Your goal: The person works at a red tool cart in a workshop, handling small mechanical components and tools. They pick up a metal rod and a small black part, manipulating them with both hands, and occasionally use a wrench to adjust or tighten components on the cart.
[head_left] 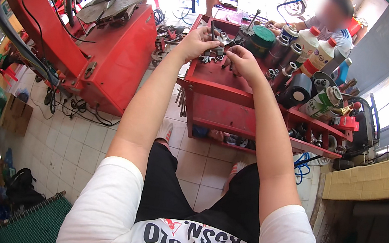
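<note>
A worker's bare hands meet at twelve o'clock above the left end of a red tool cart [219, 91]. The left hand [197, 44] has its fingers clamped on a small dark metal part [213, 52] — held over the cart, it seems, so that anything dropped would land among the small loose metal pieces [224, 36]. The right hand [244, 64] comes in at the part's three o'clock, fingers drawn together; whether they grip it cannot be told. Containers crowd the cart's one o'clock side, likely grouped there to leave the near corner free for handwork. Two red-capped bottles [309, 42] stand upright and closed; a green-lidded tub [261, 37] hides its contents beside dark metallic cylinders [278, 47]. A green-and-white can [320, 104] leans toward two o'clock, its contents unseen. Below it, a divided red tray [321, 151] holds assorted metal parts — too small to identify.
</note>
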